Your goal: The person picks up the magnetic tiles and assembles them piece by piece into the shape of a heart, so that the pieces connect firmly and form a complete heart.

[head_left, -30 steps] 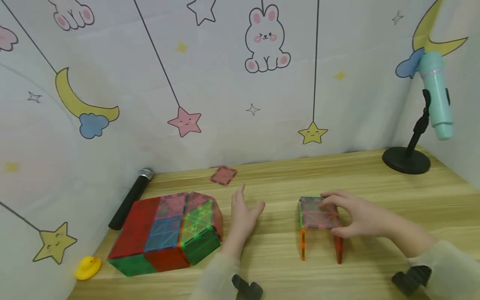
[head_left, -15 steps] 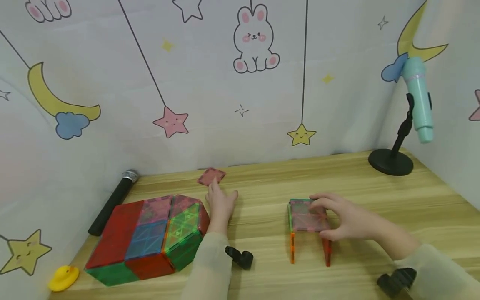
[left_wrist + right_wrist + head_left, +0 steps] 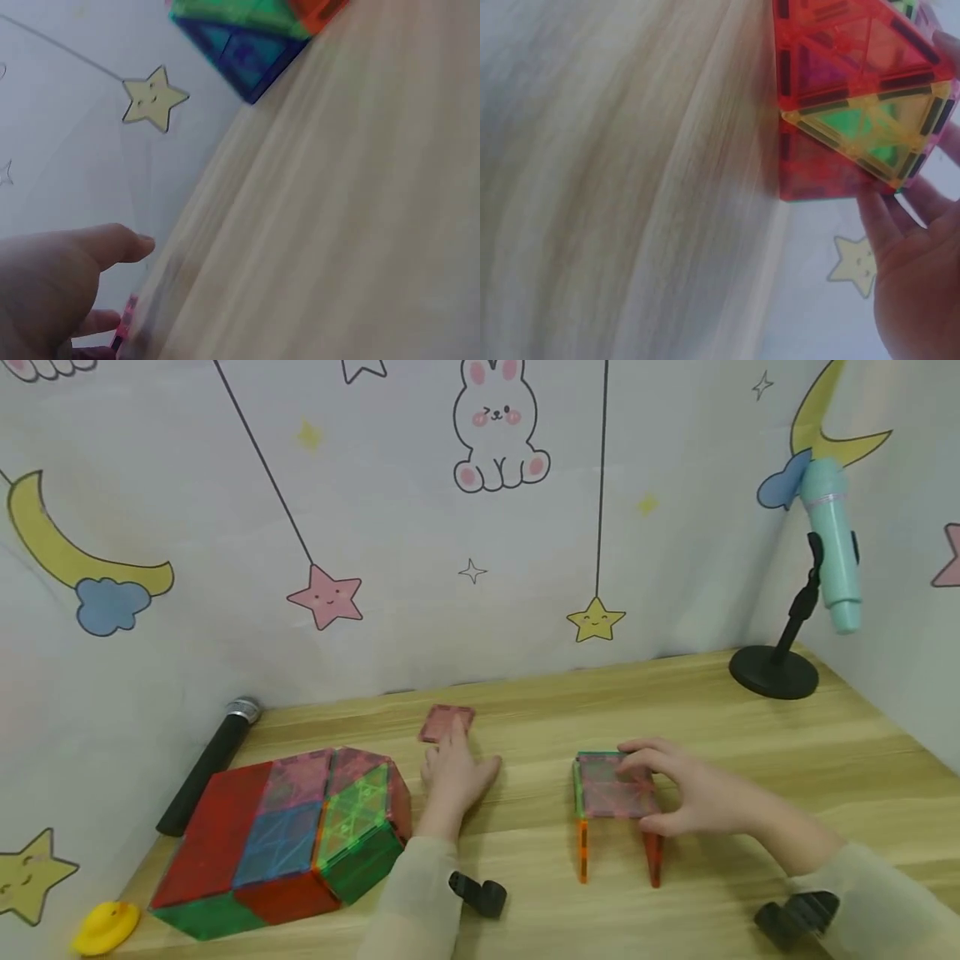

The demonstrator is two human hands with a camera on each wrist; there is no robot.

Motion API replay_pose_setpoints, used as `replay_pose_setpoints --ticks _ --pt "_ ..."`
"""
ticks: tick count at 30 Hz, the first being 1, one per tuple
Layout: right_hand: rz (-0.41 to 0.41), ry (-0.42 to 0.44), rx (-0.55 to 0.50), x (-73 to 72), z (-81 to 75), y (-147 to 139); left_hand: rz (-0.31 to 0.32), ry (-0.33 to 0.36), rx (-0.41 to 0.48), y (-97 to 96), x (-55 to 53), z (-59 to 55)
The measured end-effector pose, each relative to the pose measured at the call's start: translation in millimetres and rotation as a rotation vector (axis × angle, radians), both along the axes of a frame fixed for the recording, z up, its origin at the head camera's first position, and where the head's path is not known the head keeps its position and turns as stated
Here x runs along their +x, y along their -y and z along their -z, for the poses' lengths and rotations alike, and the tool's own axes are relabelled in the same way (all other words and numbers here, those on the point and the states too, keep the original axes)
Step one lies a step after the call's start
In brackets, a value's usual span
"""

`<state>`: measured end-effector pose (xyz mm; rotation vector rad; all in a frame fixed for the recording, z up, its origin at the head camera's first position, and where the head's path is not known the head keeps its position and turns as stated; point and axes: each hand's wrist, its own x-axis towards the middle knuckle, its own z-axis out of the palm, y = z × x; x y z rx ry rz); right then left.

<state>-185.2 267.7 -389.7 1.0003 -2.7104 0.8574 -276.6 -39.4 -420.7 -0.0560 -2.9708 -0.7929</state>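
My left hand (image 3: 456, 774) reaches to the back of the table, its extended fingertips resting on a flat pink square magnetic tile (image 3: 441, 720). In the left wrist view, only an edge of that pink tile (image 3: 127, 319) shows beyond the fingers. My right hand (image 3: 693, 793) holds a small magnetic-tile structure (image 3: 611, 789) by its right side, thumb in front and fingers over the top. This structure has a pink top and orange and red triangles below. The right wrist view shows its red and yellow-orange tile faces (image 3: 862, 64) close to the fingers.
A larger magnetic-tile block (image 3: 281, 831) in red, blue, pink and green stands left of my left arm. Behind it lies a black microphone (image 3: 210, 764). A yellow rubber duck (image 3: 107, 928) sits front left. At back right, a mint microphone (image 3: 832, 547) stands on a black stand.
My left hand has moved forward onto the pink tile, which has turned and slid slightly right and nearer. My right hand keeps its hold on the small structure. The head view has shifted.
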Motion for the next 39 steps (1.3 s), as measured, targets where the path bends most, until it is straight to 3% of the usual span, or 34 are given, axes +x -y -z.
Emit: replay_pose_setpoints --ticks 3,5,7,10,14,21,24,27,31,36,39 --pt "0.002 -0.010 -0.002 0.6 -1.8 -2 0.141 -0.073 0.005 -5.3 19.0 -4.1" --pt "0.005 -0.006 0.003 0.8 -2.3 -2 0.171 -0.117 0.001 -5.7 29.0 -5.0" --pt "0.001 -0.002 0.009 0.4 -2.7 -1 0.159 -0.132 0.009 -3.4 33.8 -2.6" --pt "-0.005 -0.009 0.016 -0.4 -3.0 2 0.114 -0.126 -0.006 0.6 34.2 1.8" --pt "-0.007 -0.020 0.024 -0.9 -4.2 3 0.120 -0.127 -0.010 3.4 31.0 5.1" --pt "0.000 -0.019 0.038 0.4 -5.1 5 0.202 -0.129 0.008 7.3 29.9 3.0" --pt "0.003 -0.014 0.044 1.2 -5.8 5 0.263 -0.152 0.064 6.6 33.3 -1.1" --pt "0.014 0.017 0.049 2.4 -7.3 4 0.379 -0.211 0.134 4.3 39.5 -10.1" --pt "0.034 0.087 -0.026 5.9 -15.7 6 0.626 -0.392 0.209 -0.7 51.9 -30.9" --pt "0.053 0.111 -0.221 12.9 -32.7 16 0.914 -0.647 0.200 -15.0 68.2 -52.6" --pt "0.021 0.246 -0.380 20.4 -41.2 23 1.023 -0.754 0.159 -25.5 76.7 -56.2"
